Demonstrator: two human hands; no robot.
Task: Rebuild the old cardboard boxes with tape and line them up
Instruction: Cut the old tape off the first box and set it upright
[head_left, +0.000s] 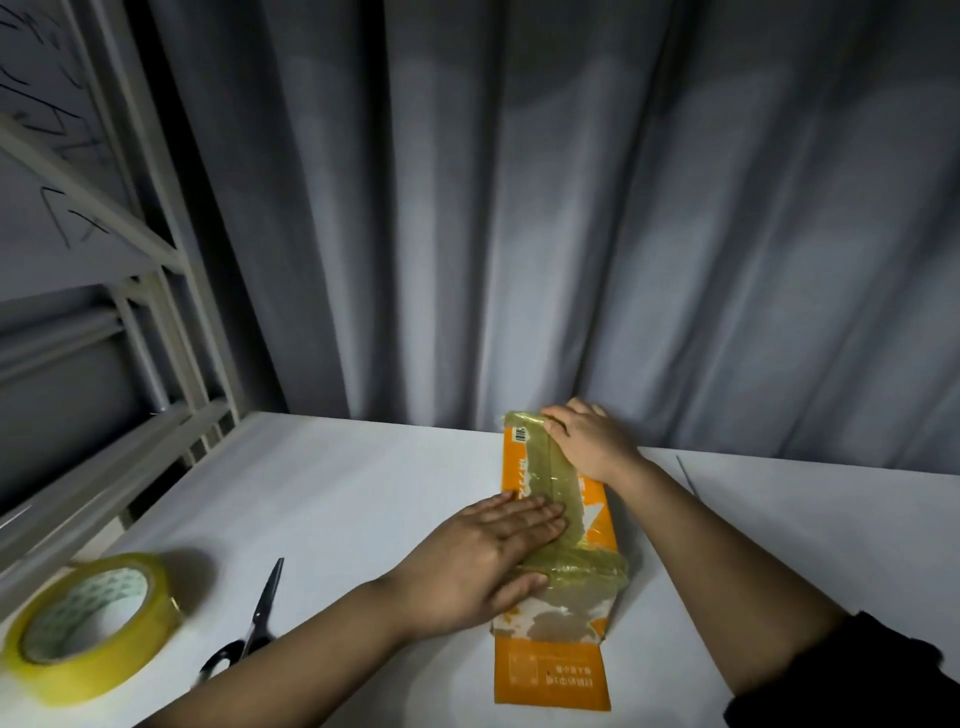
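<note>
An orange cardboard box (551, 670) lies flat on the white table (337, 493), long side running away from me. A yellowish strip of tape (556, 483) runs along its top and bunches near the middle. My left hand (488, 556) presses flat on the box and the tape with straight fingers. My right hand (587, 441) rests on the far end of the box, its fingers curled over the tape's end at the far edge. A roll of yellow tape (88, 629) lies at the near left. Black-handled scissors (254, 618) lie between the roll and my left forearm.
A grey curtain (571, 208) hangs right behind the table's far edge. A white metal bed frame (156, 322) stands along the left side. A thin dark line (687, 475) marks the table top to the right of the box.
</note>
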